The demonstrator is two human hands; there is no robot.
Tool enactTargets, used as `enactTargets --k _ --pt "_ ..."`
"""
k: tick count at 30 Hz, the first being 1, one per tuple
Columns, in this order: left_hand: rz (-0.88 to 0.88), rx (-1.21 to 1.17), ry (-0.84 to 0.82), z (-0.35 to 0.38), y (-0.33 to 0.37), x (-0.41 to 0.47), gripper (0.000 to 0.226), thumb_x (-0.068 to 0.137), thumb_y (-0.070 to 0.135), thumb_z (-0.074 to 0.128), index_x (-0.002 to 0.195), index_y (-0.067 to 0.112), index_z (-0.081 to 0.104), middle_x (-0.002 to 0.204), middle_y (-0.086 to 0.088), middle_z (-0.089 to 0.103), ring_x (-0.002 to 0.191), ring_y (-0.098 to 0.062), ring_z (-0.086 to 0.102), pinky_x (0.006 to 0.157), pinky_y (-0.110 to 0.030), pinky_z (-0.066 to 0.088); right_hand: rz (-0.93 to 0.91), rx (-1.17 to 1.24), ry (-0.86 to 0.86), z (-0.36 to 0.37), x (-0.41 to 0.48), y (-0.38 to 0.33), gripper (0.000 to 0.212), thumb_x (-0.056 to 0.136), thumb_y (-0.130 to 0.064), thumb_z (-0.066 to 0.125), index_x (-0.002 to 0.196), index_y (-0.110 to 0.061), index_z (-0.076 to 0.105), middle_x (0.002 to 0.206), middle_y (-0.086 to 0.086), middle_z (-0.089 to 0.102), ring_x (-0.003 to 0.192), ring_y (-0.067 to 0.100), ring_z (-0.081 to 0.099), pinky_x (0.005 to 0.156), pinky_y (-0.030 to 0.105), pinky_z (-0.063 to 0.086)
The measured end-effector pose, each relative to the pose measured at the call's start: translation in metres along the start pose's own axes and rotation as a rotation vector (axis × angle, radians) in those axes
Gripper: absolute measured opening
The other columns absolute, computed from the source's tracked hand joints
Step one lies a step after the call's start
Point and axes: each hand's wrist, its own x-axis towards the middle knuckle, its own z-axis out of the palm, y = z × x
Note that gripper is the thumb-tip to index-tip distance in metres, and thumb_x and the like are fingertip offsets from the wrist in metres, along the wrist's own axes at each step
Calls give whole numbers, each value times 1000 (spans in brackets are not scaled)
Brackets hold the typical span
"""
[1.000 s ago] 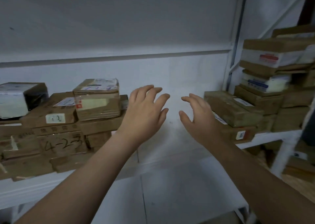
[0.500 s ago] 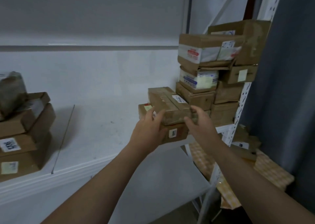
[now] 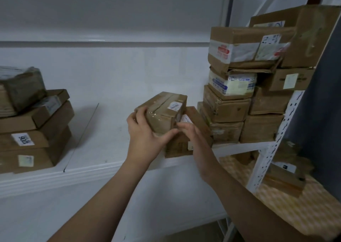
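A taped brown cardboard box [image 3: 162, 110] with a small white label is tilted and raised off a flatter brown box [image 3: 196, 118] that lies on the white shelf [image 3: 103, 131]. My left hand [image 3: 145, 138] grips the raised box at its near left end, fingers over the top edge and thumb under the front. Just to its right, my right hand [image 3: 197, 142] is blurred, its fingers fairly straight and touching the box's near right corner, in front of the flatter box.
A tall stack of cardboard parcels [image 3: 230, 109] fills the shelf's right end against a perforated white upright [image 3: 267, 158]. Another stack of flat boxes [image 3: 36, 136] sits at the left. More parcels [image 3: 284, 177] lie on a checkered surface below right.
The view swung right from the left stack. Both hands reached the box on the right pile, and my left hand has lifted and tilted it toward the left.
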Motion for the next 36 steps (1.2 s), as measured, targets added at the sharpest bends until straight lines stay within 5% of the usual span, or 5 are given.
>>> enactTargets --k 10,13,22,29,36 --pt "75 -289 -199 -88 -45 -9 79 61 43 73 125 49 27 134 12 40 122 -2 45 92 -15 44 -410 -1013 52 -4 49 0 91 77 -19 69 152 -26 18 161 3 11 147 22 4 117 43 -2" --pt "109 -298 -235 -100 -47 -11 77 67 48 68 130 49 23 141 8 35 132 -6 38 103 -28 42 -527 -1134 43 0 58 -8 87 65 -14 76 143 -19 39 149 8 39 142 28 25 117 47 0" --pt "567 495 -73 -125 -41 0 71 72 28 79 132 3 48 137 -18 46 130 -31 41 105 -50 37 -717 -1211 116 18 55 -28 71 54 -13 81 122 -16 62 122 7 61 114 29 57 102 41 23" --pt "98 -68 148 -132 -23 -6 65 64 47 76 118 32 43 107 30 54 98 3 55 85 -14 45 -643 -1019 65 20 56 -44 47 91 -20 62 136 -15 51 147 5 43 141 25 32 117 49 7" --pt "-48 -243 240 -134 -13 -10 55 66 50 73 111 33 45 98 23 59 92 11 58 76 -7 45 -595 -836 72 38 63 -42 42 96 -18 56 137 -18 50 148 5 41 142 25 28 117 44 13"
